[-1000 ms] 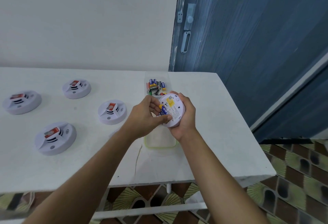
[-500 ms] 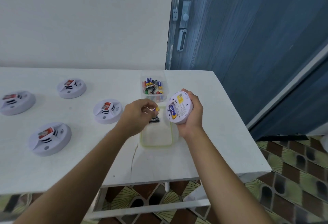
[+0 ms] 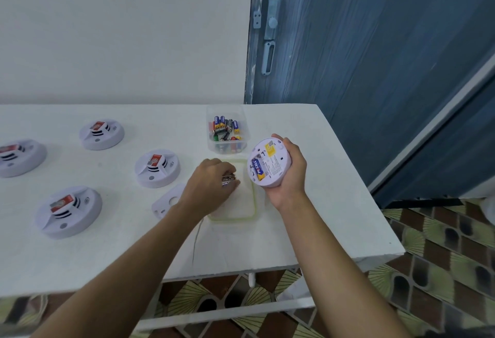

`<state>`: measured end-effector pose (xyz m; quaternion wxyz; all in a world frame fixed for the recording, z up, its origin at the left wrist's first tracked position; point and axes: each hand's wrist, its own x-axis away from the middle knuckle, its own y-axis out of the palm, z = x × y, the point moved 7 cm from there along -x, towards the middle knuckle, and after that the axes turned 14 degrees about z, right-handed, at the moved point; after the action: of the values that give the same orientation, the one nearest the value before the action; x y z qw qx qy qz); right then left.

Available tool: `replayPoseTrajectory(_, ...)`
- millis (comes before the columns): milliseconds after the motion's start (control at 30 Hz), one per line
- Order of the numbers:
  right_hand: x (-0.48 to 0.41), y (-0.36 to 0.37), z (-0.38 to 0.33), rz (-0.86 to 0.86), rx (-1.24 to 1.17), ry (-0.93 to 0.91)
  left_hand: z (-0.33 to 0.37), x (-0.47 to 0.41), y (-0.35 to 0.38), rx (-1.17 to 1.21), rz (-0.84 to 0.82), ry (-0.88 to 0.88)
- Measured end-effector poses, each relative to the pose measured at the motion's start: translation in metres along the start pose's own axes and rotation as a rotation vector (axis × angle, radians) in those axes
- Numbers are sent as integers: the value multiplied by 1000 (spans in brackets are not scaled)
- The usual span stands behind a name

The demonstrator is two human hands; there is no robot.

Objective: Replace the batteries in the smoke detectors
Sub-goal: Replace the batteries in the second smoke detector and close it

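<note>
Nearest, the left hand (image 3: 211, 185) hovers over the lid (image 3: 241, 203), fingers pinched on a dark battery (image 3: 228, 178): small, slick, likely to roll, best gripped around its middle. Just right, the right hand (image 3: 290, 174) cups the smoke detector (image 3: 269, 161) by its rim, back up, fingers wrapped tight; light rigid plastic, I'd say. A "PKCELL" cell sits inside. Farther back, the tub (image 3: 227, 134) shows an "EVEREADY" battery.
</note>
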<state>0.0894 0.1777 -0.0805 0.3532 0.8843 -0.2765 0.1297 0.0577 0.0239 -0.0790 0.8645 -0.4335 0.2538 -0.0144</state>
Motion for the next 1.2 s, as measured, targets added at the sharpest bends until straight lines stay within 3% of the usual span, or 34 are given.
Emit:
replayPoseTrajectory(100, 4, 4, 2, -35, -16, 37, 17, -2, -20, 125, 133, 32)
replayPoseTrajectory(200, 7, 9, 4, -68, -29, 71, 34, -1, -23, 168, 71, 69)
replayPoseTrajectory(333, 6, 12, 6, -84, 13, 71, 36, -1, -23, 142, -7, -32)
replayPoseTrajectory(600, 5, 15, 15, -73, 84, 72, 37, 0, -24, 70, -80, -70)
replayPoseTrajectory(800, 1, 16, 20, -57, 93, 75, 39, -1, -22, -16, -92, -4)
replayPoseTrajectory(967, 0, 17, 18, -59, 57, 95, 36, -1, -24, 80, -3, 11)
replayPoseTrajectory(1200, -10, 12, 18, 64, 56, 2, 45, 3, -21, 122, -22, 57)
